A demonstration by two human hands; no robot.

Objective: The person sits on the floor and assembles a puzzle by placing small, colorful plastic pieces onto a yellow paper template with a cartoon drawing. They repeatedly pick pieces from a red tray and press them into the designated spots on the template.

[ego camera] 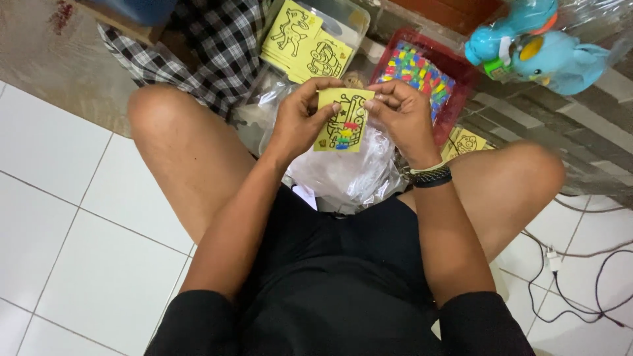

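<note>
Head view shows a yellow picture card at the upper middle of the frame, held above a crumpled clear plastic bag. Left hand is clamped on the card's left edge, thumb on its face. Right hand pinches the card's upper right corner, fingers closed together on it. Behind, a red tray of coloured squares sits at upper right, a stack of yellow cards just left of it, and a blue toy bird in the top right corner.
</note>
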